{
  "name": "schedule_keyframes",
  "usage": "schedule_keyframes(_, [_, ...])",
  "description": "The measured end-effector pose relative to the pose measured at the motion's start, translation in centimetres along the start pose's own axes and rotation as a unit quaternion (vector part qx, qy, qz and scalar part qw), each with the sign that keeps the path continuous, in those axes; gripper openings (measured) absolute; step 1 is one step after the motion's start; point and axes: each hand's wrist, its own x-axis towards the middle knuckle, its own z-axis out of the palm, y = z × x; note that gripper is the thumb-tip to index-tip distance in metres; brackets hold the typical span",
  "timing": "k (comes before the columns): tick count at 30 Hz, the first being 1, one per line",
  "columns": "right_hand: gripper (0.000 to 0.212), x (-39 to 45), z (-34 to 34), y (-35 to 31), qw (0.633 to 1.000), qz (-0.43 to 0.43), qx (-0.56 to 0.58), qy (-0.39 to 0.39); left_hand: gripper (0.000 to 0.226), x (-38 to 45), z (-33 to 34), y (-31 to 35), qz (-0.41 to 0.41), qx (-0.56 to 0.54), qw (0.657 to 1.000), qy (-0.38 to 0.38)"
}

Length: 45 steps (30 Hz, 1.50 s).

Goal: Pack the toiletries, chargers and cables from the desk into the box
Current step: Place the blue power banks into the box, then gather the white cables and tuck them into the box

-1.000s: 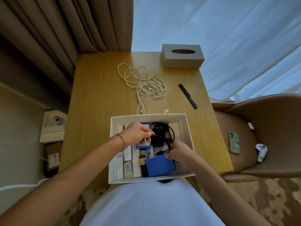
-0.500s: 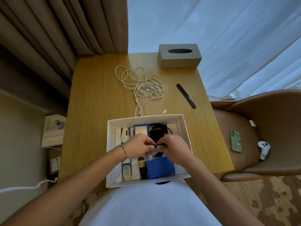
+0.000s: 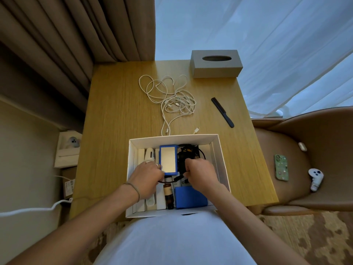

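box [image 3: 214, 138]: white, open top, sitting at the near edge of the counter [image 3: 118, 119], already pretty full

left hand [image 3: 148, 176]: inside the box, left part, curled shut on a thin black cable [image 3: 172, 181] running across toward the other hand

right hand [image 3: 200, 174]: also in the box, just right of the blue-cased power bank [image 3: 168, 159], fingers closed around the same black cable next to a black charger bundle [image 3: 186, 153]

packed already: white tubes and boxes along the box's left side, brown bottle [image 3: 169, 194] mid-front, blue pouch [image 3: 191, 197] front right

white cables [image 3: 172, 98]: loose tangled heap well beyond the box's far wall, a couple of plug ends lying just outside that wall

comb [image 3: 222, 112]: black, beyond the box's far right corner, apart from the tangle

handling guess, cables: light and floppy, no stiffness at all, likely to snag and drag each other, so better gathered as one bunch from the middle of the heap than pulled by a plug end

handling guess, comb: light, rigid, thin, probably easiest pinched at the solid handle end

progress guess: mostly done, white cables and comb not yet in

tissue box [image 3: 215, 64]: grey, far end of the counter from the box, probably staying put
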Motion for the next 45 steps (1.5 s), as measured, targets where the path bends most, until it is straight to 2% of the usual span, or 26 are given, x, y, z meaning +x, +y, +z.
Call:
schedule_keyframes(5, [0.011,-0.4,1.0,-0.6,1.000,-0.006,-0.010,0.007,0.024,0.3,0.3,0.7,-0.046,-0.028,0.998,0.044])
schedule_keyframes(9, [0.021,-0.3,1.3,-1.0,1.000,-0.008,-0.015,-0.010,0.034,0.8,0.4,1.1,-0.074,0.029,0.995,0.061])
schedule_keyframes(11, [0.019,-0.2,1.2,-0.9,1.000,-0.006,-0.002,-0.014,0.038,1.2,0.4,1.2,-0.082,0.031,0.994,0.063])
schedule_keyframes(14, [0.005,-0.4,0.4,-0.4,0.998,0.001,0.055,-0.008,0.040,1.6,0.2,1.5,-0.093,-0.005,0.993,0.072])
schedule_keyframes(18, [0.013,-0.7,-2.4,-0.5,0.987,0.008,0.154,0.042,0.040,1.0,-1.4,2.0,-0.077,-0.062,0.987,0.127])
schedule_keyframes(22, [0.012,0.5,-6.4,-0.1,0.945,0.042,0.302,0.115,0.025,1.7,-4.6,2.2,-0.052,-0.152,0.960,0.228])
schedule_keyframes(24, [0.013,1.9,-8.3,0.9,0.919,0.067,0.360,0.148,0.018,3.4,-6.7,2.1,-0.052,-0.209,0.944,0.251])
schedule_keyframes(27, [0.014,4.6,-10.1,3.1,0.896,0.117,0.394,0.169,0.015,7.6,-9.2,1.5,-0.086,-0.245,0.944,0.205])
schedule_keyframes(31, [0.015,7.8,-10.5,6.3,0.895,0.191,0.388,0.111,0.024,14.1,-10.2,1.3,-0.134,-0.200,0.970,0.029])
schedule_keyframes(34, [0.016,8.9,-10.0,8.2,0.886,0.219,0.404,0.068,0.026,18.1,-9.3,1.6,-0.150,-0.160,0.974,-0.063])
schedule_keyframes(42, [0.017,9.3,-7.9,12.0,0.857,0.215,0.468,0.030,0.034,25.4,-6.1,3.2,-0.177,-0.161,0.963,-0.125])
schedule_keyframes(45, [0.018,9.5,-7.5,13.1,0.854,0.210,0.476,0.026,0.030,26.9,-5.3,3.7,-0.174,-0.119,0.970,-0.123])
